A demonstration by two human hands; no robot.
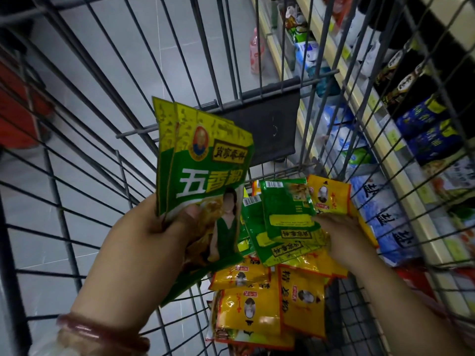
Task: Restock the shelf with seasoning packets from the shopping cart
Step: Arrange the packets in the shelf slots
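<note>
My left hand (151, 235) grips a fanned stack of green seasoning packets (203, 170), held upright over the wire shopping cart (77, 140). My right hand (341, 235) reaches into the cart's right corner and pinches more green packets (288, 217) lying face down on the pile. Yellow seasoning packets (272, 304) lie heaped beneath them on the cart floor, with one more yellow packet (329, 196) propped behind the green ones. The shelf (385, 140) runs along the right, seen through the cart's wires.
The shelf holds blue and white bags (385, 211) low down and dark packets (424, 116) higher up. A pink bottle (257, 51) stands on the grey tiled floor beyond the cart. A dark flap (267, 124) hangs on the cart's far end. Something red (20, 104) sits at left.
</note>
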